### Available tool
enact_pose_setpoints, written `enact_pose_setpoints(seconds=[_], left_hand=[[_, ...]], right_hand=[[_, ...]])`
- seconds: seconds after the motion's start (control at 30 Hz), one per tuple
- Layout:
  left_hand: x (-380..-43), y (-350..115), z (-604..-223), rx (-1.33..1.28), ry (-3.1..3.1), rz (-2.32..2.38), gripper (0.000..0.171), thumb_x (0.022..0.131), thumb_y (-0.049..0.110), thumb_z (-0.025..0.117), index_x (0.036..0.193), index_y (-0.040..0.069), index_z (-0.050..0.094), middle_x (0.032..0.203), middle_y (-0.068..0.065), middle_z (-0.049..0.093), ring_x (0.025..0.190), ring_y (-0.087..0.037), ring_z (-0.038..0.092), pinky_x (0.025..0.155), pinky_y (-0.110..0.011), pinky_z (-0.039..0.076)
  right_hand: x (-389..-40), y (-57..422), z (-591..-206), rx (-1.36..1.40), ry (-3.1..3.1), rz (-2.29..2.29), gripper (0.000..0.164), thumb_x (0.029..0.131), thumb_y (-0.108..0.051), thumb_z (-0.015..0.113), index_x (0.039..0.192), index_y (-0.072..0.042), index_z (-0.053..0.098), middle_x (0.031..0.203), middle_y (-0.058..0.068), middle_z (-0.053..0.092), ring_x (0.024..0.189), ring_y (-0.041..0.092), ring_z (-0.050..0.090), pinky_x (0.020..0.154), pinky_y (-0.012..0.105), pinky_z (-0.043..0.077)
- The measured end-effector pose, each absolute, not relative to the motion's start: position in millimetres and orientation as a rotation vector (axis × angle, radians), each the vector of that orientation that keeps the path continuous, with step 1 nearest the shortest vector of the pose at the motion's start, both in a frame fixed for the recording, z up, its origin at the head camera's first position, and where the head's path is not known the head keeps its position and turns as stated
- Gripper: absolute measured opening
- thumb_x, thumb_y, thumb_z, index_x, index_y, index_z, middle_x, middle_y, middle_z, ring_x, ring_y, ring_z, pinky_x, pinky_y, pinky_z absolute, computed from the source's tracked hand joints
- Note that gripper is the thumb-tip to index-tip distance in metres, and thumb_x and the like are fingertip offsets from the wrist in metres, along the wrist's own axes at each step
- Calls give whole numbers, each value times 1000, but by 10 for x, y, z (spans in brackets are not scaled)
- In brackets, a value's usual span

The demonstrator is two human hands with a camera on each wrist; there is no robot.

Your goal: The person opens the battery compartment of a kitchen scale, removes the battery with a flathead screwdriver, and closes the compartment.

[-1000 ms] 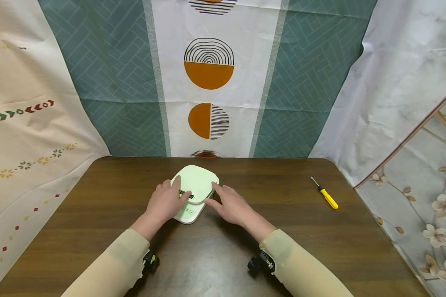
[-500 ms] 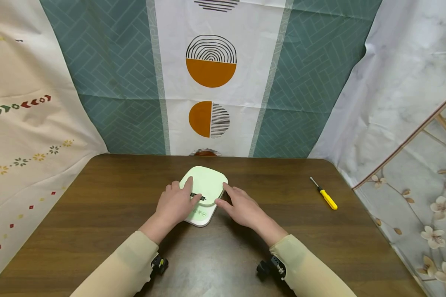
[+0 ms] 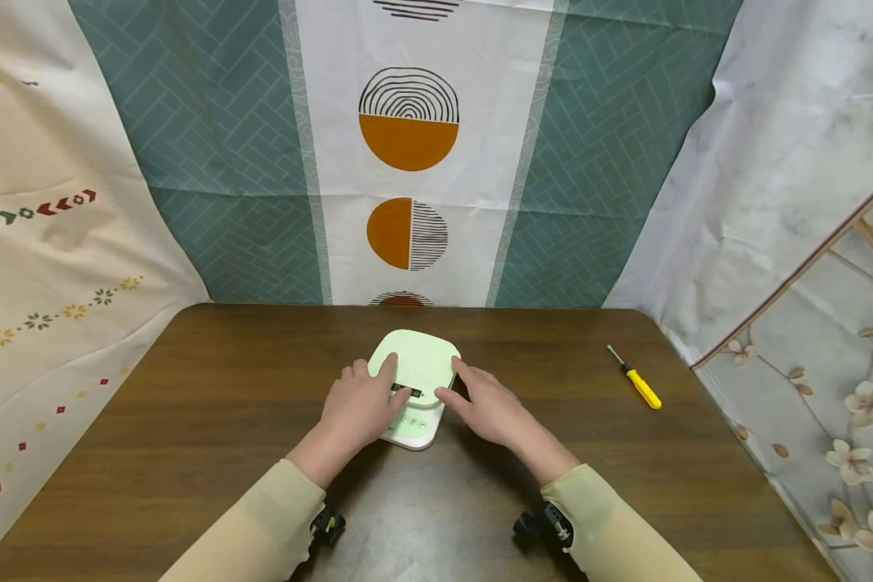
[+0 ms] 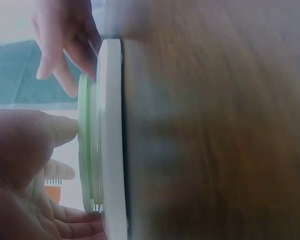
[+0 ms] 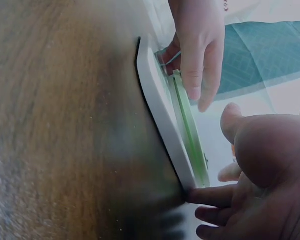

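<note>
A kitchen scale (image 3: 425,360) with a pale green top plate and a white base lies flat on the table, turned a little. My left hand (image 3: 360,404) is at its left side, thumb and forefinger reaching over the plate and the other fingers along the edge. On the opposite side my right hand (image 3: 491,408) has its fingertips at the right edge, fingers fairly straight. Both wrist views show the scale (image 4: 112,125) edge-on, its dark underside close to the wood. Part of the black label on the plate is behind the left thumb.
A screwdriver (image 3: 640,386) with a yellow handle lies at the right of the brown wooden table (image 3: 153,453). Patterned cloth (image 3: 407,186) hangs behind the table's far edge, and more cloth drapes both sides.
The scale has slid to the right across the table, and slightly nearer, with both hands moving along beside it. The screwdriver has stayed in place.
</note>
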State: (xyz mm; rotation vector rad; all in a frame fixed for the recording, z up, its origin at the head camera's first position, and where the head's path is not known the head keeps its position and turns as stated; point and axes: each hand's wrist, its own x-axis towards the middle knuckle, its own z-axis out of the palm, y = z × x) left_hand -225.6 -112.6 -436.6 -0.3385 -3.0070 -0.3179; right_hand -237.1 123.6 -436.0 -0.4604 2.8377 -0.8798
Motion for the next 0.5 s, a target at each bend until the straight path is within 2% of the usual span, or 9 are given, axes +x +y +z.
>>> enact_pose_setpoints(seconds=[0.13, 0.33, 0.5], left_hand=[[-2234, -1090, -4363, -341, -3015, -311, 70, 110, 47, 68, 165, 7, 49, 126, -38, 60, 110, -51, 64, 87, -57, 59], [-2186, -1030, -4351, -358, -2997, -305, 69, 109, 46, 71, 163, 8, 52, 117, -33, 61, 100, -45, 65, 81, -54, 59], [-2130, -974, -4325, -382, -2994, -250, 67, 108, 46, 71, 162, 10, 54, 116, -31, 63, 99, -44, 67, 85, -55, 58]], right_hand=[[-2378, 1256, -4355, -451, 2842, -877, 82, 112, -58, 59, 173, -7, 36, 171, 18, 46, 160, 38, 40, 124, 60, 37], [-2398, 1300, -4365, -459, 2847, -875, 83, 112, -56, 60, 172, -4, 36, 170, 19, 46, 159, 38, 41, 125, 59, 37], [-2423, 1338, -4355, -451, 2820, -896, 85, 112, -55, 61, 174, -5, 32, 173, 18, 42, 160, 37, 40, 126, 58, 36]])
